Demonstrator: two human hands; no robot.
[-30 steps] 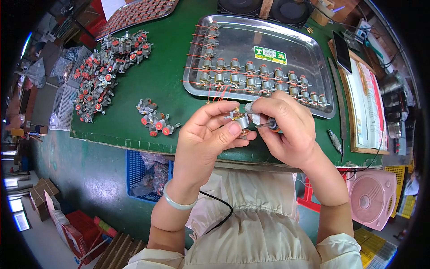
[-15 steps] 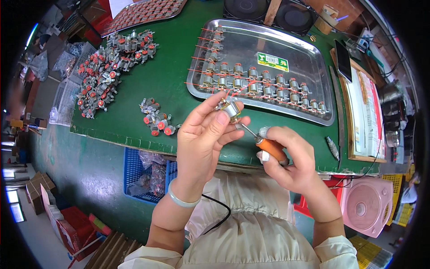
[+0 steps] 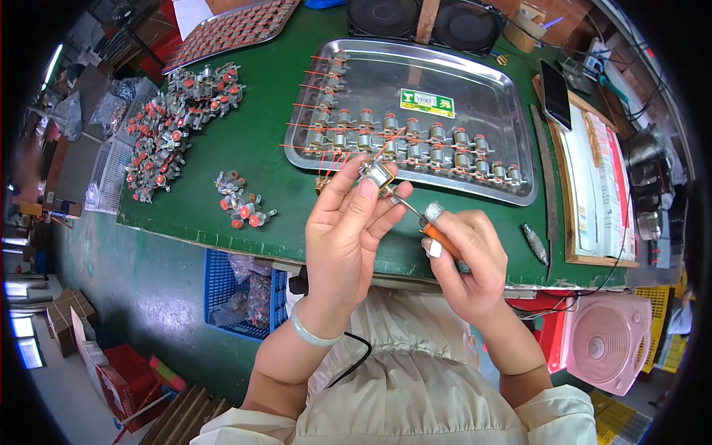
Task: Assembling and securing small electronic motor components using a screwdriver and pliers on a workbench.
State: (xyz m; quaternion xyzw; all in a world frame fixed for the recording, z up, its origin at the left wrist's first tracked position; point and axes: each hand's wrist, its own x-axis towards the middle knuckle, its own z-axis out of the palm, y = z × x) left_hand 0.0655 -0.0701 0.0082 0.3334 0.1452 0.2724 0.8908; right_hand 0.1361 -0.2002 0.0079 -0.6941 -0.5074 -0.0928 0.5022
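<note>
My left hand (image 3: 343, 236) pinches a small silver electrical part (image 3: 380, 175) between thumb and fingers, just over the near edge of the metal tray. This part has a yellowish frame and a thin red wire. My right hand (image 3: 476, 259) is closed round an orange-handled screwdriver (image 3: 443, 241); its thin shaft points up and left, and the tip meets the part's lower end. Fingers partly hide the contact. Pale wraps cover some right fingertips. Rows of similar parts with red wires stand in the metal tray (image 3: 475, 81).
Similar red-capped parts form a large pile (image 3: 159, 141) at left and a small cluster (image 3: 245, 208) nearer me. Another full tray (image 3: 230, 33) lies far left. At right are a phone (image 3: 555, 93), a wood-framed board with papers (image 3: 593, 185) and a grey metal strip (image 3: 544, 178).
The view has shifted, so the tray and table appear further left. Both hands keep their holds; the screwdriver stays against the part, its handle turned slightly in my right fingers.
</note>
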